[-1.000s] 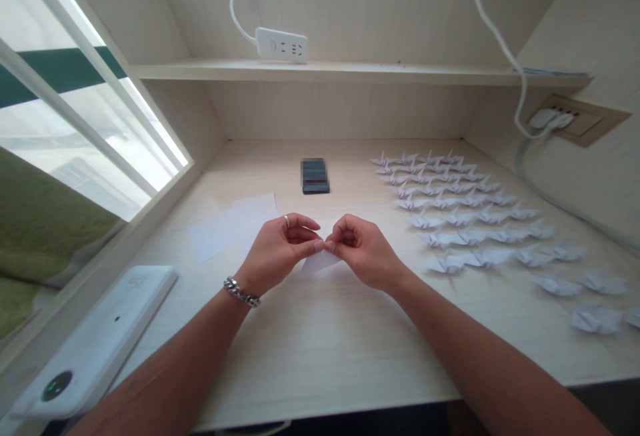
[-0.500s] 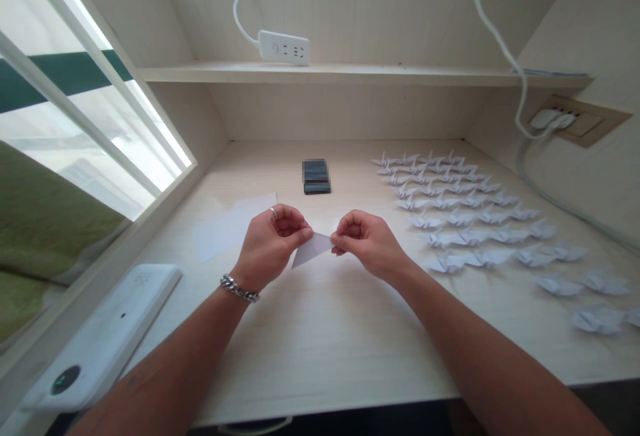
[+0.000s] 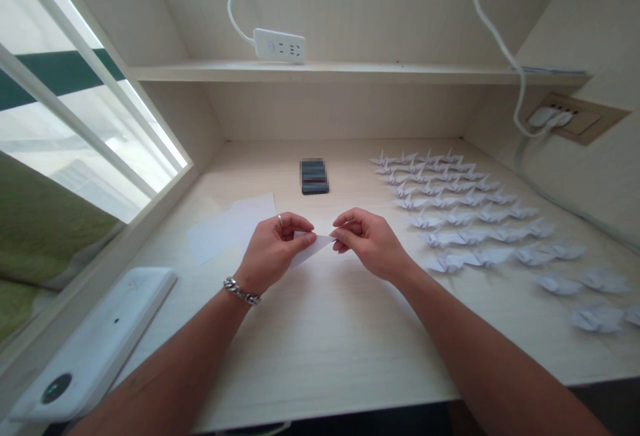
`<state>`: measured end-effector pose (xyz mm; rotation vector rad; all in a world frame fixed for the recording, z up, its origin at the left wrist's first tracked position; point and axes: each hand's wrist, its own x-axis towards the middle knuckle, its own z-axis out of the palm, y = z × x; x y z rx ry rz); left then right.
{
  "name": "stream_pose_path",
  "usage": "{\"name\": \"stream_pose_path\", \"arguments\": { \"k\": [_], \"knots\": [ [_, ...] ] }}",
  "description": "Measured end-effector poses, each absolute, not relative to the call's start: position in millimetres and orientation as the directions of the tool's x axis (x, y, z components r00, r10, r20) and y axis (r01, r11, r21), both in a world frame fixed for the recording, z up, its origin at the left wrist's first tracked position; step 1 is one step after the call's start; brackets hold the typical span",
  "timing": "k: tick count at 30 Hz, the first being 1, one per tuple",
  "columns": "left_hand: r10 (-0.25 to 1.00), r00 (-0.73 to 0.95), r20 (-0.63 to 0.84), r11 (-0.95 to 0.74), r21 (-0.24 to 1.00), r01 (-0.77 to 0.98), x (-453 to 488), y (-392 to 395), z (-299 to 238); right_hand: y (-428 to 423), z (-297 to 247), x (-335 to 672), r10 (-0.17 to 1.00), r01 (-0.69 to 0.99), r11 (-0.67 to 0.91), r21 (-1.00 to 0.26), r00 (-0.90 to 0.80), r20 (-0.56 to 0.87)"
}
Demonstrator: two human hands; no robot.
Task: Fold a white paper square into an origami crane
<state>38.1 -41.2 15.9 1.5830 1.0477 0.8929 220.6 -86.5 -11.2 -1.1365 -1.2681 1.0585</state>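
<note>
Between my hands is a small folded piece of white paper (image 3: 311,249), held just above the desk. My left hand (image 3: 274,244), with a ring and a chain bracelet, pinches its left part between thumb and fingers. The fingertips of my right hand (image 3: 366,239) close on the pointed right corner. Flat white sheets (image 3: 227,226) lie to the left, partly behind my left hand. On the right stand rows of folded white paper cranes (image 3: 457,216); the nearest pieces look less spread and are blurred.
A dark phone-sized object (image 3: 314,176), pixelated, lies beyond my hands. At the left edge sits a long white device (image 3: 100,343) with a round dark button. A white power strip (image 3: 279,46) rests on the shelf (image 3: 350,75); its cord runs to a wall socket (image 3: 580,119).
The paper has tilted, showing a narrower face now. My left fingers have shifted along its upper edge, and the camera view has moved slightly.
</note>
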Motion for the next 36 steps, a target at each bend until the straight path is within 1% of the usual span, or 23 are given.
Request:
{"name": "stream_pose_path", "arguments": {
  "k": [2,4,9,11,15,17,22,25,28,30,33,35,36],
  "knots": [
    [0.942,0.333,0.049,-0.111,0.979,0.169,37.5,-40.4,16.3,-84.7,-11.4,223.4,0.987,-0.001,0.144,-0.990,0.073,0.144],
    [0.945,0.323,0.057,-0.113,0.981,0.158,37.2,-40.4,16.9,-84.7,-10.7,223.8,0.986,0.009,0.148,-0.989,0.080,0.148],
    [0.937,0.337,0.091,-0.162,0.968,0.191,37.9,-42.5,17.7,-90.5,-7.2,217.1,0.985,0.260,0.169,-0.951,-0.012,0.172],
    [0.931,0.350,0.103,-0.184,0.961,0.207,38.4,-43.5,17.8,-91.8,-6.4,215.2,0.988,0.293,0.154,-0.944,-0.022,0.154],
    [0.923,0.375,0.089,-0.178,0.961,0.212,38.0,-44.4,18.2,-91.5,-5.5,214.7,0.998,0.194,0.064,-0.979,-0.035,0.058],
    [0.919,0.386,0.087,-0.195,0.948,0.252,36.8,-44.0,18.4,-91.5,-4.6,215.0,0.999,0.169,0.027,-0.985,-0.045,0.020],
    [0.879,0.462,0.120,-0.338,0.841,0.423,33.8,-41.6,19.2,-90.6,-5.1,216.0,0.998,0.183,0.009,-0.983,-0.068,-0.003],
    [0.864,0.485,0.135,-0.376,0.814,0.443,34.1,-40.9,20.1,-87.1,-8.1,219.2,0.996,0.110,-0.014,-0.994,-0.082,-0.023],
    [0.876,0.463,0.135,-0.362,0.818,0.447,34.7,-40.9,21.0,-84.8,-10.1,222.8,1.000,0.051,0.001,-0.999,-0.026,0.000],
    [0.879,0.458,0.133,-0.359,0.817,0.452,35.1,-41.1,21.1,-85.5,-10.3,223.1,0.999,0.091,0.044,-0.995,-0.003,0.044],
    [0.880,0.458,0.129,-0.361,0.808,0.466,35.9,-41.9,20.6,-88.8,-10.1,220.0,0.991,0.261,0.131,-0.956,-0.023,0.130],
    [0.879,0.458,0.130,-0.367,0.799,0.477,36.7,-42.7,19.8,-90.5,-9.9,217.1,0.989,0.326,0.147,-0.934,-0.028,0.146],
    [0.878,0.458,0.135,-0.374,0.792,0.483,37.3,-43.2,19.2,-91.0,-9.8,215.9,0.990,0.322,0.137,-0.937,-0.024,0.136]
  ]
}}
